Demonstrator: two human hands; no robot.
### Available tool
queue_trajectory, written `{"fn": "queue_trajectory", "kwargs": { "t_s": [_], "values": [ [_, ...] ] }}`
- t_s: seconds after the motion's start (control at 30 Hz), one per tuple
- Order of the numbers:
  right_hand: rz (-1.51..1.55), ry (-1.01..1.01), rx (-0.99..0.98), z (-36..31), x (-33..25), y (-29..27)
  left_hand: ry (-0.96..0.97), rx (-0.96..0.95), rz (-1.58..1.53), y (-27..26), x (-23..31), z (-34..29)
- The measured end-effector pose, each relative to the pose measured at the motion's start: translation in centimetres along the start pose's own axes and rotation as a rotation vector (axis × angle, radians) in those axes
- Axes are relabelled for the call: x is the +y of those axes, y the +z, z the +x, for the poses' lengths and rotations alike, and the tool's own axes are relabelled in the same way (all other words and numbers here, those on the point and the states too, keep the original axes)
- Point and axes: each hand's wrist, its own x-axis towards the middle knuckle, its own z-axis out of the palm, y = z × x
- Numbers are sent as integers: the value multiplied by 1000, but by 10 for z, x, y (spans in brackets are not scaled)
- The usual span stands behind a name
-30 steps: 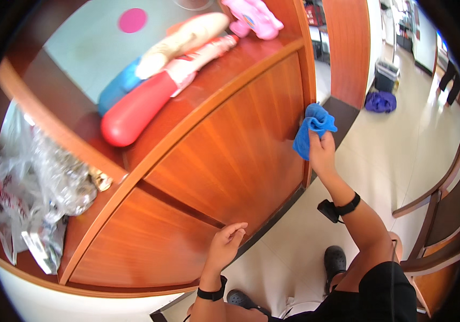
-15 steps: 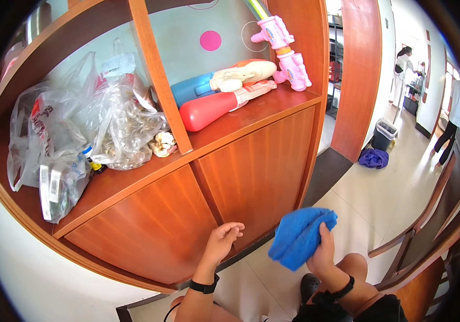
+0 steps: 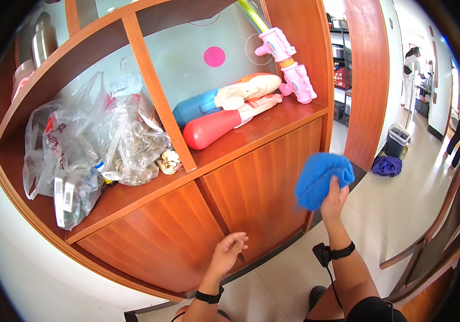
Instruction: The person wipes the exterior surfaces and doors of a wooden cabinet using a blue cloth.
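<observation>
While the left grip (image 3: 229,252) half-curls (empty), the right grip (image 3: 335,198), pinching blue cloth (image 3: 317,180), has risen.

Head-worn view, angled down — cabinet (image 3: 267,177) close

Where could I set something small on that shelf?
Right of the divider, a bare strip lies between the red object, the pink toy and the front edge of the shelf. Left of it, bags crowd the shelf, leaving a narrow front strip.

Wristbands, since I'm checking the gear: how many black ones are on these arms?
2: left wristband, below the left hand; right wristband, below the right hand, which holds the cloth.
</observation>
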Motion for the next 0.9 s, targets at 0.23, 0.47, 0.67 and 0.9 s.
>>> {"fn": "queue_trajectory", "kwargs": {
  "t_s": [0.23, 0.47, 0.67, 0.9],
  "values": [
    [-103, 3, -33, 47, -13, 33, 256, 197, -163, -12, 17, 11],
    [7, 74, -20, 40, 13, 58, 375, 178, -143, -10, 9, 9],
    [-28, -4, -226, 23, 16, 85, 302, 57, -117, -15, 10, 7],
    [-533, -499, -601, -10, -16, 138, 251, 16, -161, -1, 9, 7]
  ]
}}
